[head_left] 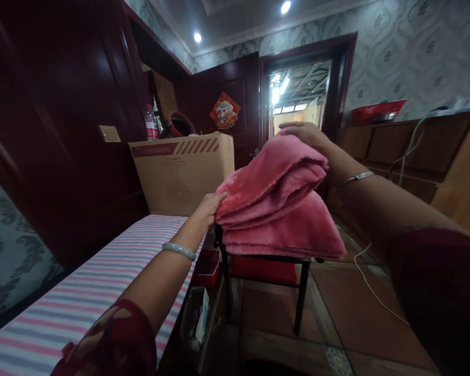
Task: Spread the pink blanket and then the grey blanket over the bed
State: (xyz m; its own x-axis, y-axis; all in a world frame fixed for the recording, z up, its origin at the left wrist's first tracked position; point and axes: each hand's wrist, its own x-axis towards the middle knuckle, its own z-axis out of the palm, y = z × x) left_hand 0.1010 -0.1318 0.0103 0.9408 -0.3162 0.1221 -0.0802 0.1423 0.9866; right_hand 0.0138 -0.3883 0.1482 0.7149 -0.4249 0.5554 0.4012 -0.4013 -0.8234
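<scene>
**Two hands on a folded pink blanket atop a black stool**

Sleeves first, dark red and patterned, right under the lens at the bottom of the view. Far left runs the striped bedsheet (82, 292), pink, blue and white bands, with a cardboard box (184, 172) standing at its far end against the dark wood panelling and a water bottle (151, 122) just behind it. Along comes the left hand (211, 204), pale bangle on the wrist, fingertips pressed against the near-left edge of the folded pink blanket (278, 203), thumb side up. Whether the fingers hook under a layer I can't tell.

Centre stage, the blanket sits in several thick layers on a black metal stool (266, 271), its lowest layer drooping past the seat on the right. It looks plush, soft and floppy, fairly light, likely to sag and slide apart unless it is taken from beneath the whole stack or pinched through all the folded edges.

Over to the right hand (305, 133), silver bracelet behind it, palm down and laid flat on the top far fold, fingers spread, not clenched. Beyond it, an open doorway (297, 99), a wooden counter (411, 146) and a white cable (376, 292) trailing over the tiled floor.
</scene>
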